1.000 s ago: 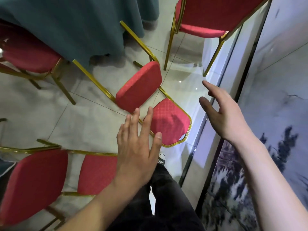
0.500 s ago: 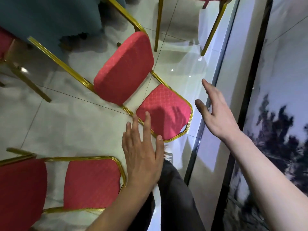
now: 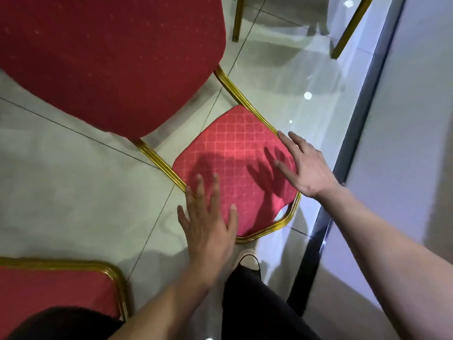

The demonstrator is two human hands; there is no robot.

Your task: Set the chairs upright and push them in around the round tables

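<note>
Since only the head camera shows this moment, every line below is read from that view.

Head view, fallen chair: a red banquet chair [image 3: 171, 114] with a gold frame lies tipped over on the pale tiled floor, its dark seat cushion filling the upper left and its quilted backrest [image 3: 235, 158] lying low, just in front of the person's shoe [image 3: 247, 261].

Head view, left hand: the left hand [image 3: 208, 224] has its fingers spread and straight above the near left corner of the backrest, by the gold frame rail [image 3: 159, 160]; it holds nothing, and whether it touches the fabric cannot be told.

Head view, right hand: the right hand [image 3: 306, 168] is likewise spread flat over the right edge of the backrest, gripping nothing; its shadow falls on the padding, so it is probably just above the surface.

Head view, surroundings: a second red chair [image 3: 56, 290] shows at the lower left, gold legs of a standing chair [image 3: 350, 28] at the top, and a dark-edged wall panel [image 3: 343, 155] runs down the right. No table is in sight.

Step in hand: judging by the pose, the reach to take hold of the fallen chair's backrest.

Next move: likely both hands need to close on the frame at either side, then lift and swing the back up until the legs stand on the floor; pushing it in comes after.
</note>
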